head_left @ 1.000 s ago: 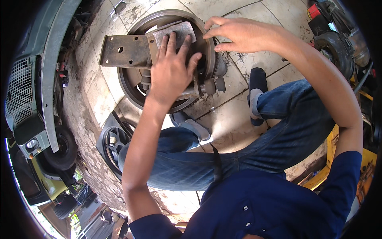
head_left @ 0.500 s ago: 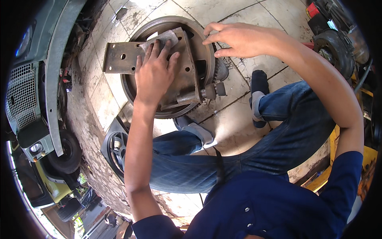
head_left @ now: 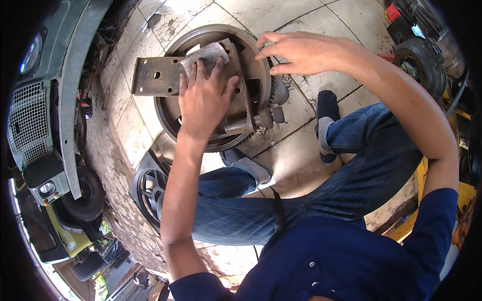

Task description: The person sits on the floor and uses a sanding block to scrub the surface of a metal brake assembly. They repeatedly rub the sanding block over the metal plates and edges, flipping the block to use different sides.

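A flat steel bracket (head_left: 155,75) with several holes lies across a round toothed metal wheel (head_left: 211,31) on the floor. Beneath the spread fingertips of my left hand (head_left: 203,103) is a thin grey abrasive sheet or cloth (head_left: 213,52); I cannot tell which. The hand lies flat, pressing it against the bracket's face. My right hand (head_left: 304,52) is held by the wheel's right rim, fingers apart and nothing in them; whether its fingertips touch the rim is unclear. A short cylindrical fitting (head_left: 266,117) sticks out at the bracket's lower right corner.
Cracked pale tiles (head_left: 301,25) surround the wheel. My feet in dark footwear (head_left: 328,103) are close to its near side. A black speaker-like round part (head_left: 149,185) sits by my left knee. Greenish vehicle fronts (head_left: 47,145) line the left; machine parts (head_left: 419,60) crowd the right.
My left hand has shifted slightly to the right and toward me, sliding the grey sheet with it; more of the sheet shows past the fingertips. The right hand has hardly moved.
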Demonstrator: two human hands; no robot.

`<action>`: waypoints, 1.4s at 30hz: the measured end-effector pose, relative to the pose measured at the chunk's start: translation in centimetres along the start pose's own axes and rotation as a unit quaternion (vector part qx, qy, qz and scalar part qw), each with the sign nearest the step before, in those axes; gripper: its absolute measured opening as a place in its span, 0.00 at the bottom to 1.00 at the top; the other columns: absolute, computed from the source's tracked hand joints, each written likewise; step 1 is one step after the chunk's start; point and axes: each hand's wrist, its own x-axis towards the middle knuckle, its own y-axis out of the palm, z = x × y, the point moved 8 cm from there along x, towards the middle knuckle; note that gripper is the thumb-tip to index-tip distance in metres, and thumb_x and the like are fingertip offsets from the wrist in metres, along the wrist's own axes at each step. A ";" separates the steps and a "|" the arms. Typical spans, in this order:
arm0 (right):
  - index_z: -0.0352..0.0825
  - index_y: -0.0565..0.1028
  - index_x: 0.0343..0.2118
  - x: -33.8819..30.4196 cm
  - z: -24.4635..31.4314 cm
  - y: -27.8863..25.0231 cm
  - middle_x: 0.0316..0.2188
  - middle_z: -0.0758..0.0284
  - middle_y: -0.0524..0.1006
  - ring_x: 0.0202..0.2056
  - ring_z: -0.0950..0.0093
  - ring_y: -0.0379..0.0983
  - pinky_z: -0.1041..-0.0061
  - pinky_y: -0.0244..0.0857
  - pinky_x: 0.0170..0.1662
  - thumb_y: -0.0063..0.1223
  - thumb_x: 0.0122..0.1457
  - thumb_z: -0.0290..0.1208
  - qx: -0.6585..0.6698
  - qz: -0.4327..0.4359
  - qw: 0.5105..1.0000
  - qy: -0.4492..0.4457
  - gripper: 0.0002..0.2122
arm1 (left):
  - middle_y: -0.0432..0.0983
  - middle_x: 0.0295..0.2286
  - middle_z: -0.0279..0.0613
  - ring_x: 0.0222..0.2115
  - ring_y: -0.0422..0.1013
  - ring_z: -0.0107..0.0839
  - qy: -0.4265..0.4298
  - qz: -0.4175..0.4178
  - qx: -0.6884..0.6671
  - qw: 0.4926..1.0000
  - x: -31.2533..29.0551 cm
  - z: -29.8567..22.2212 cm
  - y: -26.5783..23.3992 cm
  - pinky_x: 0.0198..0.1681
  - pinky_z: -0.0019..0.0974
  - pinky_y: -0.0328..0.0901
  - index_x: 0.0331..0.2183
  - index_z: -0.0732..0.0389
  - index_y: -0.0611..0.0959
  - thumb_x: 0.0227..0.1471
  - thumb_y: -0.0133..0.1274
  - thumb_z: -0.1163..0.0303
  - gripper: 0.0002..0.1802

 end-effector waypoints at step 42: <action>0.33 0.74 0.55 0.1 -0.1 0.0 0.58 0.64 0.67 0.49 0.61 0.75 0.60 0.68 0.54 0.57 0.62 0.35 0.014 0.003 1.000 -0.003 0.20 | 0.70 0.59 0.48 0.62 0.62 0.46 -0.035 0.079 0.008 0.996 -1.0 2.0 -0.1 0.63 0.67 0.54 0.62 0.52 0.70 0.61 0.51 0.47 0.33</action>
